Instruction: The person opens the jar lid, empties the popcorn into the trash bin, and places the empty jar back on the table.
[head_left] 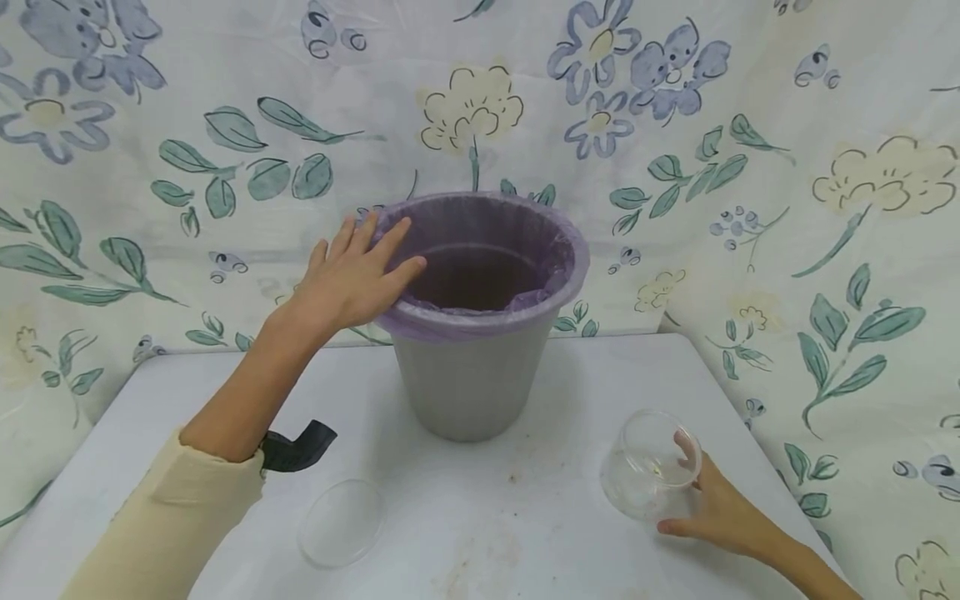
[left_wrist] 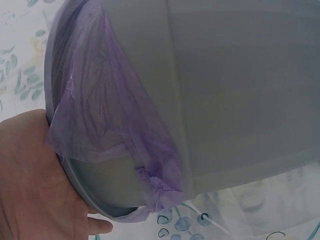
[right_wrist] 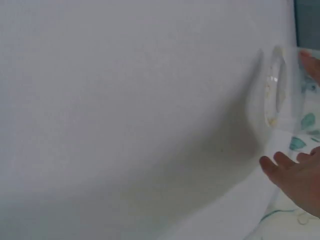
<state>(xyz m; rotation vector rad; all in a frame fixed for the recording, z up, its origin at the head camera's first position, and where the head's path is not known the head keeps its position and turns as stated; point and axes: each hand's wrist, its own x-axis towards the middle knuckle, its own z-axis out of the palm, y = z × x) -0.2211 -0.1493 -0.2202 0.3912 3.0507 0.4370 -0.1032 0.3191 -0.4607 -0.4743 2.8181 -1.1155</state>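
Observation:
My left hand [head_left: 352, 279] rests on the rim of a grey bin [head_left: 468, 383], its fingers spread over the edge. A thin purple bag [head_left: 551, 225] lines the bin and folds over its rim; in the left wrist view a loose flap of the bag [left_wrist: 110, 110] hangs down the outside beside my palm. At the right, my right hand [head_left: 723, 508] reaches around a clear plastic cup [head_left: 637, 475] on the table, thumb and fingers spread wide. In the right wrist view, several fingers stand apart from the cup [right_wrist: 280, 95], and a fingertip overlaps its upper side.
A clear round lid [head_left: 341, 523] lies flat on the white table [head_left: 510, 533] at the front left. Small dark specks and brownish smudges mark the tabletop. A floral cloth [head_left: 480, 117] hangs behind the table and along its right side. A black mount [head_left: 300, 448] sits at my left wrist.

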